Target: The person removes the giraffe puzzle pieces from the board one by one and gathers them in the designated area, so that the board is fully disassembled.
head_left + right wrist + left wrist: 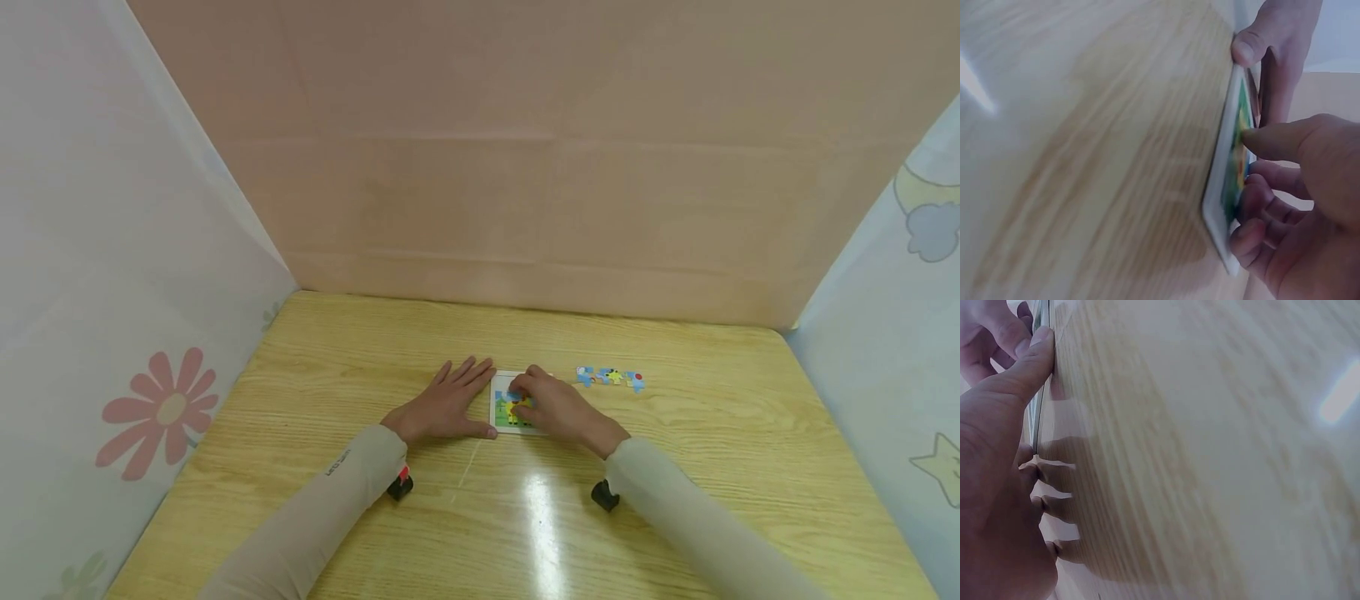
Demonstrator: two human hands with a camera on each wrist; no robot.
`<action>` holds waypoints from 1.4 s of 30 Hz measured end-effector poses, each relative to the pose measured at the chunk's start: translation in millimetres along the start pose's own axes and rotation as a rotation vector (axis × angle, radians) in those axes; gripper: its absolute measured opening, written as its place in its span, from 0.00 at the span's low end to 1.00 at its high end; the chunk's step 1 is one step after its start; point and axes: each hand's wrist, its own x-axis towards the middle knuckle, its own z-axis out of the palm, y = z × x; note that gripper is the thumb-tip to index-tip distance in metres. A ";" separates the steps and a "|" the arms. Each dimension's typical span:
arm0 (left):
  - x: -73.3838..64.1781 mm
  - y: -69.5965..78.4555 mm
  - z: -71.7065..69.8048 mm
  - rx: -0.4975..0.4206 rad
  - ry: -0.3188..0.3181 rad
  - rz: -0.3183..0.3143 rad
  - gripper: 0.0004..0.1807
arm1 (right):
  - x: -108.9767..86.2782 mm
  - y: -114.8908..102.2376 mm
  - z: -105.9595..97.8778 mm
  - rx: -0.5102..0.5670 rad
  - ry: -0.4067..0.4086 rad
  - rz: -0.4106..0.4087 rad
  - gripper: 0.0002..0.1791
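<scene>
A small white-framed jigsaw puzzle (504, 423) lies on the table, showing a yellow animal on green ground under blue. My left hand (448, 408) rests spread at its left edge, with index fingertip and thumb tip at the frame's two left corners. Over the puzzle's right part, my right hand (558, 407) bends its fingers down. Its thumb (1272, 140) and index finger pinch a puzzle piece against the picture; the piece is largely hidden beneath them. Several loose puzzle pieces (613, 377), blue with yellow and red, lie in a row to the right.
The wooden table (360, 333) meets a tan backdrop (465, 208) behind. White printed panels stand on the left (67, 275) and right (892, 333) sides. Glare from a light shows on the table's front part.
</scene>
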 end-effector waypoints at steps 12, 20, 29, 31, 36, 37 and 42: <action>-1.3 -0.2 1.0 0.003 0.001 0.000 0.60 | 12.6 -7.2 -7.2 0.041 -0.084 0.054 0.18; -2.2 -1.3 1.7 -0.003 0.010 0.013 0.60 | 15.4 -5.1 -8.5 0.118 -0.099 0.054 0.17; -1.6 -0.3 2.3 -0.003 0.007 0.001 0.60 | 13.6 -3.5 -5.9 0.150 -0.059 0.040 0.14; -1.3 -0.2 2.2 -0.003 0.007 0.000 0.60 | 12.8 -3.3 -4.9 0.166 -0.053 0.045 0.15; -1.4 0.4 1.3 0.006 0.010 0.005 0.60 | 10.4 -2.8 -3.6 0.193 -0.054 0.027 0.21; -1.7 0.5 1.2 0.011 0.009 0.004 0.60 | 10.2 -2.8 -3.5 0.193 -0.057 0.022 0.21; -2.3 0.3 0.8 0.016 0.010 0.005 0.60 | 9.9 -3.0 -3.2 0.197 -0.081 0.013 0.11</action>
